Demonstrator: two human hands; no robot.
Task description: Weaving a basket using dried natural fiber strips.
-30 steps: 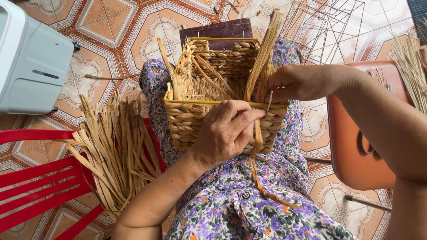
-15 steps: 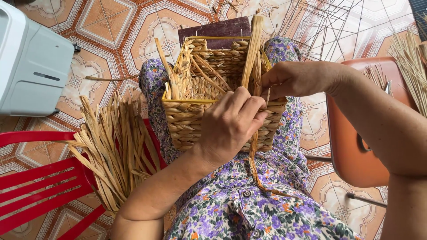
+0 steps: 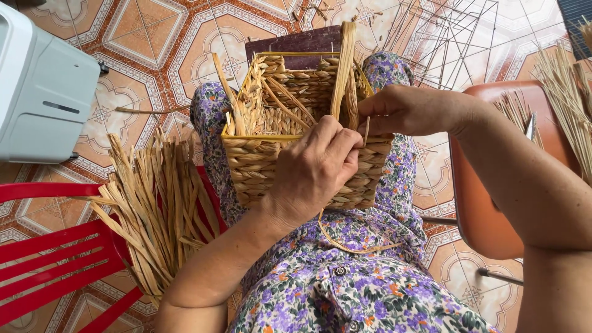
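Observation:
A half-woven straw basket [image 3: 290, 105] on a thin yellow wire frame rests on my lap, over a purple flowered dress [image 3: 364, 283]. My left hand [image 3: 311, 169] presses against the basket's near wall, fingers curled at the rim. My right hand [image 3: 407, 110] pinches a flat straw strand [image 3: 343, 68] at the right rim; the strand stands up past the basket's far edge. A loose strand end [image 3: 345, 243] curls down over my lap below the basket.
A bundle of dried straw strips [image 3: 154, 209] lies on a red slatted chair [image 3: 55, 259] to my left. A grey-white machine [image 3: 43, 86] stands at far left. An orange chair [image 3: 487, 197] with thin straws, a wire frame [image 3: 456, 37] and a dark board [image 3: 296, 44] lie beyond on patterned tiles.
My left hand slid up the basket wall towards the rim. The upright strand swung left from a slant to nearly vertical as my right hand pulled it in.

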